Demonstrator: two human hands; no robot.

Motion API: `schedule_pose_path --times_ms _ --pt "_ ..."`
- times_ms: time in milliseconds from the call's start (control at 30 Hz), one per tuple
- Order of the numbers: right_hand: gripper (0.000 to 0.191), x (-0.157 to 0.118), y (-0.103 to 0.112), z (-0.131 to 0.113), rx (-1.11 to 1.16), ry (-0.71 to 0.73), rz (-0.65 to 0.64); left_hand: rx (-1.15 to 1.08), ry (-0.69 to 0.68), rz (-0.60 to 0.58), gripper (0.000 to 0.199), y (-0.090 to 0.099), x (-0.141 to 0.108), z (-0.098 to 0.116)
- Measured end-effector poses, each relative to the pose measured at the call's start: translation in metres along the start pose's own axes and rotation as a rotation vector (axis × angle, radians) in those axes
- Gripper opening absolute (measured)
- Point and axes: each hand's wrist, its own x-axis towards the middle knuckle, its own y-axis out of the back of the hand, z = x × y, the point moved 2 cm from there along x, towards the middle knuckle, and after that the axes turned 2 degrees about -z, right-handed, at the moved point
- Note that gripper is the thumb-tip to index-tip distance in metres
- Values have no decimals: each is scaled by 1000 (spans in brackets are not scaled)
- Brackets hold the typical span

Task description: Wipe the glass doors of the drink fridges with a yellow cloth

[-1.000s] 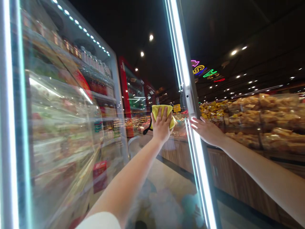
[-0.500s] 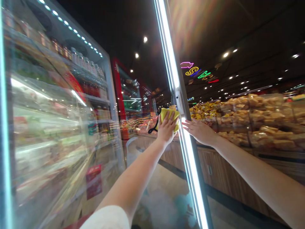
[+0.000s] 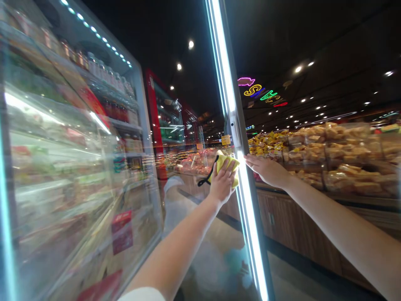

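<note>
A yellow cloth (image 3: 226, 164) with a black loop is pressed under my left hand (image 3: 222, 184) against the inner side of a glass door, just left of its bright lit edge strip (image 3: 247, 196). My right hand (image 3: 266, 170) rests at the door's frame, right of the strip, its fingertips touching the edge and its fingers stretched out. The door's handle piece (image 3: 235, 129) sits a little above both hands.
On the left, blurred cooler shelves (image 3: 117, 119) hold bottles and packs. A red-framed fridge (image 3: 153, 125) stands beyond. At the right, a wooden counter (image 3: 300, 230) carries heaps of bagged food (image 3: 354, 179).
My left hand and the yellow cloth have moved slightly down and to the right, closer to the lit strip. My right hand stays at the door's edge. The view has shifted a little.
</note>
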Motion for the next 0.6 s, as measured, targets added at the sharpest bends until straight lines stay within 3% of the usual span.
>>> schedule_pose_path --times_ms 100,200,267,333,400,467,600 --pt "56 -3 -3 -8 29 30 8 -9 -158 -36 65 -18 -44 16" --pt "53 2 -2 -23 44 66 1 -34 -214 -46 62 -11 -57 3" --pt "51 8 1 -32 40 59 9 -25 -92 -7 65 7 -47 -23" --pt "50 14 2 -42 26 38 31 11 127 61 68 26 -39 -50" --pt "50 20 0 -52 13 22 61 57 238 82 72 34 -48 -65" --pt "49 24 -5 -65 16 17 92 92 146 29 76 29 -75 -65" --pt "51 36 -18 -91 64 31 118 104 -261 -130 63 12 -134 -51"
